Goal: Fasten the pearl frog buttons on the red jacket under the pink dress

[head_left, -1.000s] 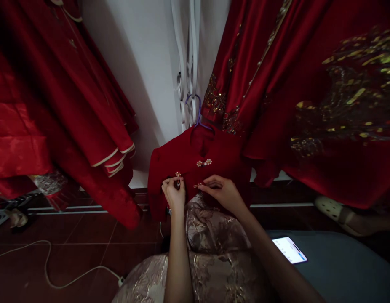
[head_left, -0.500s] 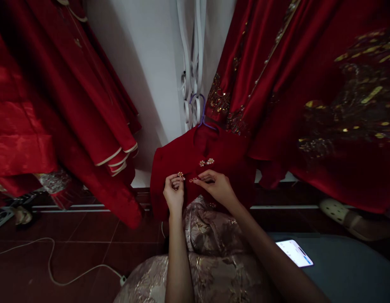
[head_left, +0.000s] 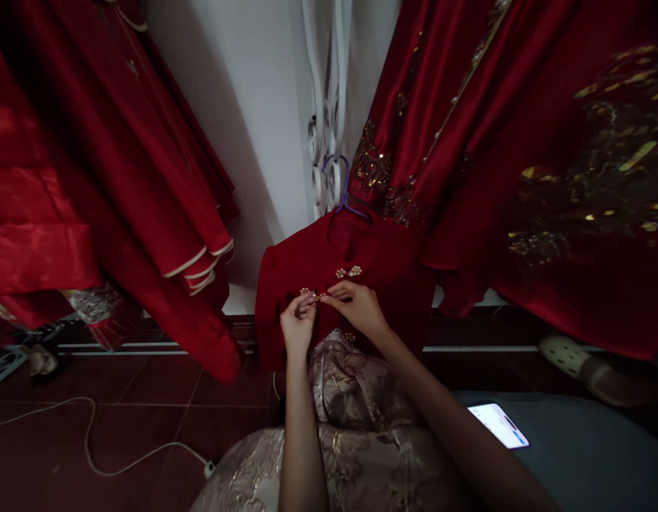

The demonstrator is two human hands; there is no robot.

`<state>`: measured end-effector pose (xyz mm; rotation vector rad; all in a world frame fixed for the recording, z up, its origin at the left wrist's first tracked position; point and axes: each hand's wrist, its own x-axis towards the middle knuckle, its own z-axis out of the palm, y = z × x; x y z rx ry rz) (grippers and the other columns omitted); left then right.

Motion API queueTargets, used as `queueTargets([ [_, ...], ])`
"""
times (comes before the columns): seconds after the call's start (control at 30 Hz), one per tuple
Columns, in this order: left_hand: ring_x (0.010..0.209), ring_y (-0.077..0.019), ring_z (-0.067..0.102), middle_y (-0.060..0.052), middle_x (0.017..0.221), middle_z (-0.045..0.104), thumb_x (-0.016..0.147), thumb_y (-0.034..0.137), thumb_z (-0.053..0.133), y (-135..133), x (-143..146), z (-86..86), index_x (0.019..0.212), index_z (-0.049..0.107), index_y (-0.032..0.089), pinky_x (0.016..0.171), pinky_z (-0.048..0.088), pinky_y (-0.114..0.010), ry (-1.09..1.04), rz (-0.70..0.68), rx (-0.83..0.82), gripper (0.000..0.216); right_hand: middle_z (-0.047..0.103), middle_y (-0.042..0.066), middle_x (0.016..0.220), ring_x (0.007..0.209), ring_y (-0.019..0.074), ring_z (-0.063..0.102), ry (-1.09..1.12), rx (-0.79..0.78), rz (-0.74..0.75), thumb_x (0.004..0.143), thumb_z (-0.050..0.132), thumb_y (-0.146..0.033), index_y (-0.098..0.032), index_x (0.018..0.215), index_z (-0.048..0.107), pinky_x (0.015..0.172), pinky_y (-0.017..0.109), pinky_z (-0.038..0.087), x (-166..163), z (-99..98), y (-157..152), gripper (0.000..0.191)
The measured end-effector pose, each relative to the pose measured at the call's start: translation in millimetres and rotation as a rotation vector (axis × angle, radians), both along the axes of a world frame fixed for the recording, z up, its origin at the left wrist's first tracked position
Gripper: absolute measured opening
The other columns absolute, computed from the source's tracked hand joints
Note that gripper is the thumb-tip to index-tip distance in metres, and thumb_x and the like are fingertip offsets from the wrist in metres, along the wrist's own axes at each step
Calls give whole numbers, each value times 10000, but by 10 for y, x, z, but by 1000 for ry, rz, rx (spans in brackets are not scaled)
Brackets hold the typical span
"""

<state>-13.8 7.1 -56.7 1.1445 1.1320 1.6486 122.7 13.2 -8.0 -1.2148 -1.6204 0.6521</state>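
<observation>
A small red jacket (head_left: 382, 259) hangs low on a purple hanger (head_left: 340, 195) hooked to a white metal scrollwork rail. My left hand (head_left: 297, 323) pinches the pearl-flower half of a clasp (head_left: 308, 291) on the jacket's front. My right hand (head_left: 358, 309) pinches the jacket's other edge, and its fingertips meet the left hand's at that clasp. Above them a second pearl-flower clasp (head_left: 348, 272) is fastened. Below my arms lies a gold-patterned brocade skirt (head_left: 361, 419).
Long red garments hang at the left (head_left: 121, 178) and right (head_left: 521, 163), the right ones gold-embroidered. A lit phone (head_left: 498, 425) lies on a grey seat (head_left: 590, 455). A white cable (head_left: 94, 455) runs across the dark tiled floor. A light-coloured shoe (head_left: 561, 353) is at the right.
My hands have come together: the right hand moved left and up until its fingertips meet the left hand's at the clasp. The view shifted slightly.
</observation>
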Motion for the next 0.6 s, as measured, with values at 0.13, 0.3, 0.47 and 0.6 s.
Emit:
queueTargets([
  [0.13,783,-136,630,-89,883,679,661,189,617,3,-3,24,922,649,116,760,496,-276,-27,40,-3,273,699,27,750,709,150,660,-10,21,-15,680,675,-323,-179,776,650,695,269,526,-33,-22,21,175],
  [0.3,733,-126,627,-84,834,678,620,230,675,-2,-5,34,907,653,101,721,504,-255,-56,60,2,315,698,18,735,689,139,660,-32,43,-9,703,654,-300,-181,776,651,688,254,524,-102,-29,50,140],
  [0.47,705,-120,630,-86,814,683,631,212,656,-3,7,29,878,659,92,694,512,-238,-20,114,8,275,697,4,747,695,134,659,-79,63,-34,721,638,-283,-195,787,645,699,248,516,-161,-42,54,110],
  [0.6,705,-124,640,-89,823,692,630,188,637,-28,4,57,883,666,88,694,517,-235,1,115,-4,274,695,-3,776,710,133,655,-130,78,-50,750,611,-288,-209,830,638,704,250,509,-178,-63,36,116],
])
